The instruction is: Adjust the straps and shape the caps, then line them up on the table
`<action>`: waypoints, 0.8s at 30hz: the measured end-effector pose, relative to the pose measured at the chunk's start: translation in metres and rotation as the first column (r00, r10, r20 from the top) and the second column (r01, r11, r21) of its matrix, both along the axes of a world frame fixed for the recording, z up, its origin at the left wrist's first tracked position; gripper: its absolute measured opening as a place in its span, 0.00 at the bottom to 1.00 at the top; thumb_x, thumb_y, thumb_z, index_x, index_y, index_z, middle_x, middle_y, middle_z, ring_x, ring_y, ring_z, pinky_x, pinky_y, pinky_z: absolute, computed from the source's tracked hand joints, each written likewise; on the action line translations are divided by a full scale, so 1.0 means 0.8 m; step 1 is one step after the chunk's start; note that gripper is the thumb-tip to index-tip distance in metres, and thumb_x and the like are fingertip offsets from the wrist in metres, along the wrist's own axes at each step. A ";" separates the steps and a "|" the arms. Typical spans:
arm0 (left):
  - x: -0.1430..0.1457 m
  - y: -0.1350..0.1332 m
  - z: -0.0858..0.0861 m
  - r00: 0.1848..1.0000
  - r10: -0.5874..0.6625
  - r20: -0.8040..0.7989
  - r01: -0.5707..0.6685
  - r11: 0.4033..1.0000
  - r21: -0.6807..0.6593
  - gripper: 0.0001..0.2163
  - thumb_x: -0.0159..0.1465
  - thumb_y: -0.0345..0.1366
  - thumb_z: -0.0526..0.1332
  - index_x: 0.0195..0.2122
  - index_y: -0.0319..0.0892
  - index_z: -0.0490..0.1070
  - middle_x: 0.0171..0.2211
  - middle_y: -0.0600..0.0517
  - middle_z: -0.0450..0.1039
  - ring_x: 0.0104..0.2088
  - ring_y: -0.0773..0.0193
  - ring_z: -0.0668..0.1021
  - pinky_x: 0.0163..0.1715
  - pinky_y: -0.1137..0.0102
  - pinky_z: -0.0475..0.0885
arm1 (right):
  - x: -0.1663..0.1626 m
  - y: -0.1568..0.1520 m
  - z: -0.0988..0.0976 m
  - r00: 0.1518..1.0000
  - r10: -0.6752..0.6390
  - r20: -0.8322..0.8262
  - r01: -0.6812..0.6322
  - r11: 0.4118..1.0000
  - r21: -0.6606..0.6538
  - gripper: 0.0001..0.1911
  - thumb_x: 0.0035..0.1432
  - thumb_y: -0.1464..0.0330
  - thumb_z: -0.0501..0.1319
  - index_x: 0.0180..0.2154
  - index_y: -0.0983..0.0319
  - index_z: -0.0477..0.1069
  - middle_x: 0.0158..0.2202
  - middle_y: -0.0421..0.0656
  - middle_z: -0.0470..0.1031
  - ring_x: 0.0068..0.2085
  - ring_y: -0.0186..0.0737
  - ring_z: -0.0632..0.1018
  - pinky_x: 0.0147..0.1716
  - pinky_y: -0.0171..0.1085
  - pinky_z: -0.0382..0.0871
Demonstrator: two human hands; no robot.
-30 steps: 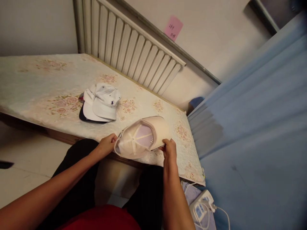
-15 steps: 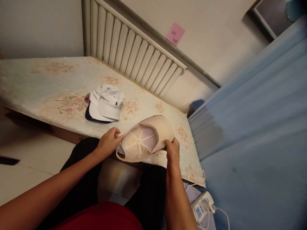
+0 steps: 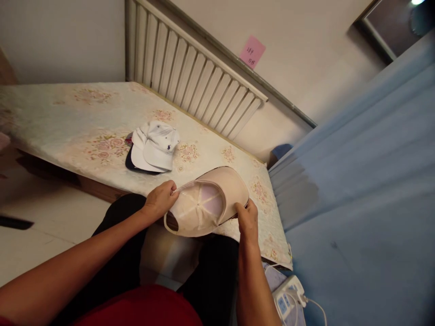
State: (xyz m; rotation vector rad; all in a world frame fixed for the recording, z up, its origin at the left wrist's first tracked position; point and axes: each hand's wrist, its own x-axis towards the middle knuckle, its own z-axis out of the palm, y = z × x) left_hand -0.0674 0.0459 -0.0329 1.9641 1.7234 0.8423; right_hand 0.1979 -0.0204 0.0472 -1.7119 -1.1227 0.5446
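Observation:
Held between both hands is a cream baseball cap (image 3: 195, 208), its inside turned up toward me and its brim pointing right. My left hand (image 3: 162, 199) pinches the edge of the crown near the back opening. The brim's lower right edge is gripped by my right hand (image 3: 248, 219), thumb on the underside facing me. Beyond my left hand, a small stack of caps lies on the flowered table cover; a white cap (image 3: 159, 142) with a small dark emblem is on top, and a dark brim (image 3: 139, 167) shows underneath.
The flowered cover (image 3: 210, 149) reaches back to a white radiator (image 3: 197, 68) along the wall. A blue curtain (image 3: 356, 194) hangs at the right. Below it, a white power strip (image 3: 288, 294) with cables sits near the cover's right corner. A pink note (image 3: 252, 52) is on the wall.
The cream cap has tipped slightly, so more of its inside and back opening shows. My left hand has closed tighter on its edge. The whole view has shifted a little.

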 end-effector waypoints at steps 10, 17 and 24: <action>0.024 -0.036 0.044 0.816 -0.124 0.564 0.205 0.975 -0.083 0.11 0.62 0.45 0.57 0.32 0.42 0.68 0.27 0.52 0.70 0.31 0.61 0.74 0.35 0.66 0.69 | -0.016 -0.013 0.025 0.963 -0.058 0.264 0.040 0.997 0.071 0.09 0.48 0.66 0.56 0.31 0.62 0.71 0.26 0.39 0.72 0.29 0.39 0.69 0.28 0.34 0.62; 0.034 -0.028 0.073 -0.059 0.276 0.959 0.671 0.722 -0.167 0.30 0.66 0.58 0.48 0.50 0.33 0.68 0.52 0.33 0.73 0.54 0.52 0.75 0.54 0.60 0.69 | -0.032 -0.034 0.017 0.878 -0.085 0.471 -0.051 0.962 0.267 0.07 0.56 0.66 0.56 0.29 0.61 0.68 0.24 0.37 0.69 0.25 0.35 0.67 0.26 0.34 0.60; 0.041 -0.031 0.089 -0.117 0.406 0.906 0.610 0.749 -0.257 0.15 0.70 0.40 0.51 0.51 0.39 0.69 0.51 0.43 0.76 0.54 0.57 0.76 0.54 0.62 0.73 | -0.028 -0.055 -0.037 0.804 0.013 0.594 -0.361 0.806 0.470 0.16 0.60 0.76 0.54 0.48 0.59 0.71 0.40 0.45 0.77 0.42 0.42 0.76 0.41 0.41 0.71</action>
